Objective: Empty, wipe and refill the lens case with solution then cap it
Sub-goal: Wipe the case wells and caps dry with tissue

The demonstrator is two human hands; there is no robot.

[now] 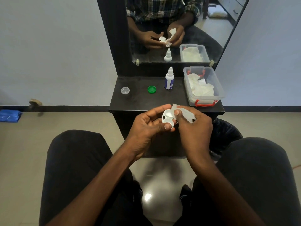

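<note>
Both wells of the white lens case (pixel 167 117) are lying uncapped while it is being gripped in the curled left hand (pixel 146 126), just in front of the black shelf (pixel 138 101). A tissue (pixel 185 112) is being pinched by the right hand (pixel 193 126) and pressed against the case (the green cap (pixel 151 89), clear cap (pixel 125 90) and solution bottle (pixel 169 78) are being left on the shelf).

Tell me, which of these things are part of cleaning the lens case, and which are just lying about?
Part of the job:
- lens case, held in the left hand
- tissue, gripped by the right hand
- solution bottle
- green cap
- clear cap
- tub of tissues

Lying about:
- mirror
- blue packet on the floor
- lined bin
</note>
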